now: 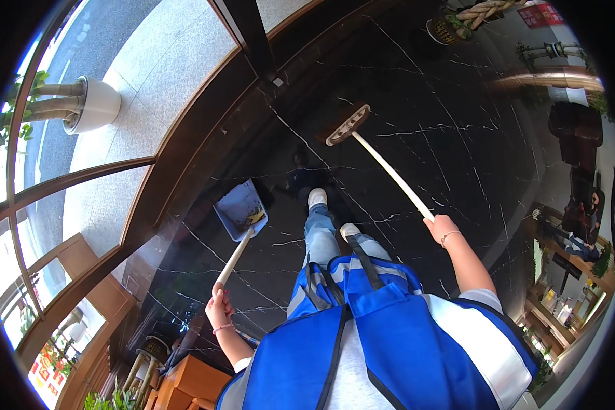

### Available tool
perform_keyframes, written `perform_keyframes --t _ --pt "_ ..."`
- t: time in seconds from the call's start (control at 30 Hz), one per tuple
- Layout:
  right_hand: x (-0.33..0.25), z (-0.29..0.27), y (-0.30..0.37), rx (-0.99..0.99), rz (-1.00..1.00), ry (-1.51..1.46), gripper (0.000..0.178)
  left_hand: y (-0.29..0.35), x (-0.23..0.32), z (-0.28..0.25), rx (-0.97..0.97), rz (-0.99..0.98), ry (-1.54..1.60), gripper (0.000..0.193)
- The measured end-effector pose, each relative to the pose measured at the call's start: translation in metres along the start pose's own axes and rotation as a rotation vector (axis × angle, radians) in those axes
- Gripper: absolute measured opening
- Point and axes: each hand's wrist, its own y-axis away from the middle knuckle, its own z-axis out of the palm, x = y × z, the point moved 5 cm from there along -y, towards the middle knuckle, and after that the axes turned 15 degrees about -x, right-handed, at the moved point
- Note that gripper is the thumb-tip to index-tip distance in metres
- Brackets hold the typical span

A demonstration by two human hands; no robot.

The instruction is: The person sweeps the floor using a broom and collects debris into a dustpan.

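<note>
Blue fabric vest (pixel 406 342) lies nearest us. Held apart, our left hand (pixel 219 311) grips a blue scoop-shaped dustpan (pixel 231 206), ahead-left; our right hand (pixel 442 229) grips a white-handled, brown-headed broom (pixel 391 173), ahead-right. Tipping the dustpan could spill its yellowish debris (pixel 256 216). We count one dustpan, one broom, two white shoes (pixel 317 197).

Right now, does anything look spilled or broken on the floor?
Nothing stands out. The white-veined black floor looks patterned, not cracked, and the yellowish bits lie inside the blue dustpan, whose handle is in the left hand.
</note>
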Motion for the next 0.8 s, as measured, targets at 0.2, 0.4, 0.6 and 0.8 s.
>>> perform_keyframes --t 0.2,0.4,0.6,0.8 --pt "-0.057 0.001 0.041 0.077 -0.197 0.060 0.040 0.001 0.001 -0.008 -0.027 -0.023 -0.013 0.027" --pt "-0.153 -0.007 -0.016 -0.003 -0.288 -0.065 0.040 0.008 0.005 -0.004 -0.080 -0.010 0.034 0.026" --pt "-0.212 -0.001 -0.053 -0.074 -0.290 -0.147 0.040 0.028 0.011 -0.009 -0.066 -0.026 0.018 0.025" --pt "-0.192 0.031 -0.064 -0.217 -0.222 -0.301 0.048 0.044 0.013 -0.011 -0.031 -0.025 -0.020 0.026"
